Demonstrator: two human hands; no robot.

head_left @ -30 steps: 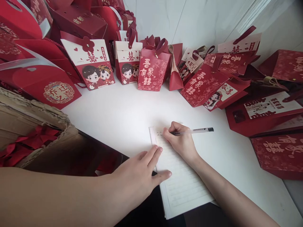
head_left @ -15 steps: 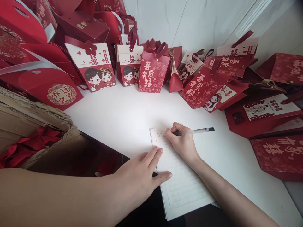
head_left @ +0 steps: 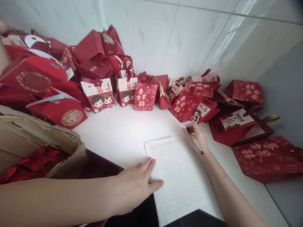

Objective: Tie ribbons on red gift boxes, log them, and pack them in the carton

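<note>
A lined white sheet of paper [head_left: 176,176] lies on the white table [head_left: 123,132] with small writing along its top lines. My left hand [head_left: 136,186] rests flat on the sheet's left edge, fingers stretched out. My right hand [head_left: 197,137] is off the paper's upper right corner, close to a red gift bag with a cartoon figure [head_left: 196,112], its fingers closed around a clear pen [head_left: 194,140] that lies along the back of the hand.
Many red gift bags and boxes ring the table along the tiled wall, such as a cartoon-couple bag [head_left: 99,94] and a flat red bag [head_left: 267,157] at the right. A torn cardboard box [head_left: 35,138] holding red ribbons sits at the left.
My right hand has left the top line of the paper and moved right toward the gift bags, the pen swung back over the hand. The view lifted; my left hand stayed put.
</note>
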